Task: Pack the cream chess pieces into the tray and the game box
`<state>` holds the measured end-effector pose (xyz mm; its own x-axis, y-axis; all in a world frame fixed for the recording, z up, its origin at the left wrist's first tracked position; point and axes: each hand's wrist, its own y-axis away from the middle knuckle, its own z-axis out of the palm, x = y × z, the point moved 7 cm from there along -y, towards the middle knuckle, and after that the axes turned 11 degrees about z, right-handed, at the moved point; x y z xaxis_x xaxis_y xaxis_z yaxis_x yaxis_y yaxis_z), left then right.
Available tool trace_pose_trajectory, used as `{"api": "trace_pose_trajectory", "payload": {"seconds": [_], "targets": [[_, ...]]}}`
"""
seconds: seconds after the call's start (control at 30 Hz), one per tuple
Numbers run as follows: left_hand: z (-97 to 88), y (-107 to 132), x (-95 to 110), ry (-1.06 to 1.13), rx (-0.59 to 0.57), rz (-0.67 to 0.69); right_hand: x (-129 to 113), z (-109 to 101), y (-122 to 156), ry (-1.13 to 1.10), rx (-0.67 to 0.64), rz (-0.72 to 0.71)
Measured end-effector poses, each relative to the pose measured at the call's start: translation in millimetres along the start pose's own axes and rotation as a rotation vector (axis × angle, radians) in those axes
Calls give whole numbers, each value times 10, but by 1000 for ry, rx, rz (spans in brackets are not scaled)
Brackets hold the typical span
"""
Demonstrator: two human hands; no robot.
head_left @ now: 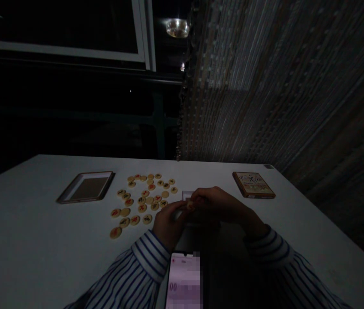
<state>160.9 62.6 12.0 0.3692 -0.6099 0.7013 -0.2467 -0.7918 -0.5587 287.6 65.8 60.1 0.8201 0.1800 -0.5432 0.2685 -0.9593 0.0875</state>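
A round wooden Chinese chess piece [191,206] with a reddish mark is between my hands, above a small open box [187,194]. My left hand [169,223] comes in from the left and pinches the piece between thumb and fingers. From the other side, my right hand [217,204] has its fingers curled closed on the same piece. Both hands cover much of the box, and dim light hides its contents. Left of my hands, several more chess pieces [142,208] lie scattered on the white table [59,240], some with red characters, some black, some plain side up.
An open shallow box tray [88,188] lies at the left. At the right is a closed printed box [254,185]. A lit phone [184,281] is at the near edge below my hands. A bead curtain [233,86] hangs behind the table's far right.
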Motion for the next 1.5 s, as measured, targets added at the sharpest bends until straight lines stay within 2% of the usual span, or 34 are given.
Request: {"api": "trace_pose_trajectory", "payload": {"seconds": [0.37, 0.57, 1.03, 1.5], "targets": [[8, 9, -18, -12, 23, 14, 30, 55, -6, 72, -64, -38], [23, 15, -22, 27, 22, 13, 46, 68, -11, 104, -50, -79], [29, 9, -61, 113, -16, -148, 104, 106, -21, 71, -98, -36], [40, 27, -118, 214, 22, -206, 6, 65, 26, 107, -77, -63]]}}
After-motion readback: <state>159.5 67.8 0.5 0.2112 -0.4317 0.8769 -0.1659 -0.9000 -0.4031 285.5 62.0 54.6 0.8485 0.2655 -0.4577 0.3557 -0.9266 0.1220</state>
